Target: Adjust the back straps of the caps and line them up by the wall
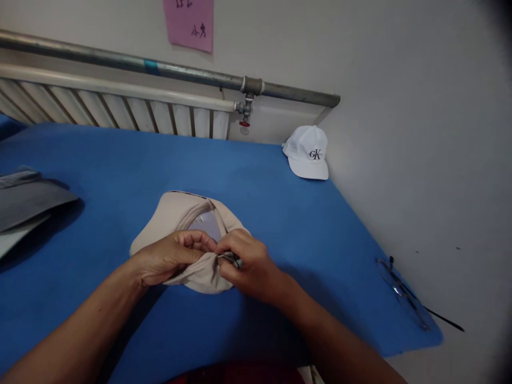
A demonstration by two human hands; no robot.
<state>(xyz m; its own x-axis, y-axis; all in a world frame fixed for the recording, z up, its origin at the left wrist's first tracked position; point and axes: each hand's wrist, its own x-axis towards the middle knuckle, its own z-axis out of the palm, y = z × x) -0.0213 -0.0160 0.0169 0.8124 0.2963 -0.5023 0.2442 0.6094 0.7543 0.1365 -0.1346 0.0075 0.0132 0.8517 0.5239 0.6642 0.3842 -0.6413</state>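
A beige cap (pixel 160 216) lies on the blue tabletop with its brim toward the left and its inside showing. My left hand (pixel 172 257) pinches the near edge of the cap between thumb and fingers. Close beside it, my right hand (pixel 250 264) is closed on the same edge at the cap's right side, where the fabric is bunched. The fingertips of both hands nearly meet. Part of the cap's edge and strap is hidden under the right fingers.
A white cap (pixel 306 152) rests at the back right corner of the blue table (pixel 256 176). Eyeglasses (pixel 404 293) lie near the right edge. Gray caps (pixel 34 200) are at the far left. A radiator (pixel 120 109) and pipe line the back wall.
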